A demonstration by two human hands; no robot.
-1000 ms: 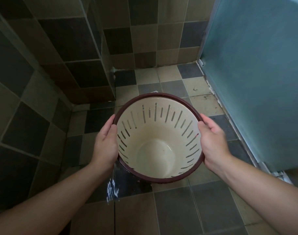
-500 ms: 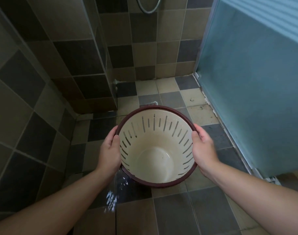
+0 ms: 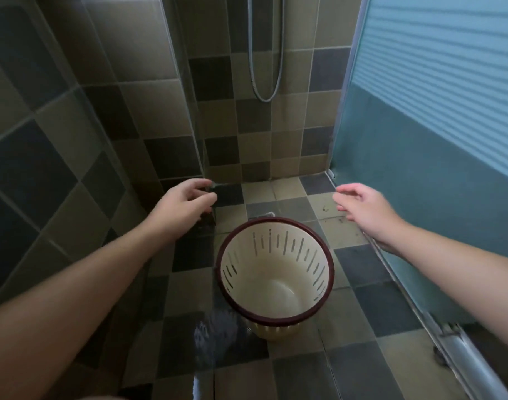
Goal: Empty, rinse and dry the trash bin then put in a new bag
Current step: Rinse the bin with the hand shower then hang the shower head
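The bin [image 3: 275, 272] stands upright on the tiled floor [image 3: 371, 336], cream inside with slotted walls and a dark red rim, nothing in it. Both hands hang above and beyond it, apart from it and holding nothing: the left hand [image 3: 183, 204] with fingers loosely curled, the right hand [image 3: 365, 207] with fingers relaxed and spread. A wet patch [image 3: 215, 327] glints just left of the bin. A shower hose [image 3: 265, 53] loops on the back wall; a blue door [image 3: 437, 140] stands at right

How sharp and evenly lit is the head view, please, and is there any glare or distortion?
Head view: dim, darkest on the left tiles; both the left hand and right hand are motion-blurred; trash bin fairly sharp; glare on the wet floor; wide-angle bending of the door rail.
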